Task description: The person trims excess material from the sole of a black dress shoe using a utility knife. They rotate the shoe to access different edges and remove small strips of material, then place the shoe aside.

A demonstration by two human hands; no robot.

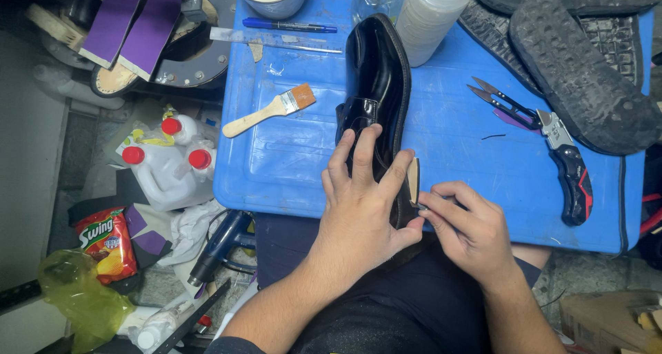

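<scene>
A glossy black leather shoe (378,78) lies on its side on a blue plastic lid (289,161) set across my lap. My left hand (362,206) is spread over the heel end of the shoe, pressing it down, with thumb and index finger at a small tan piece (413,180) standing against the heel. My right hand (469,226) pinches a small tool at the lower edge of that tan piece; the tool is mostly hidden by my fingers.
On the lid lie a wooden-handled brush (270,110), a blue pen (289,26), a metal ruler (276,41), thread snips (503,100), a black folding utility knife (569,166), bottles and black rubber soles (586,71). White jugs (169,162), a snack bag and a heat gun (221,247) crowd the floor left.
</scene>
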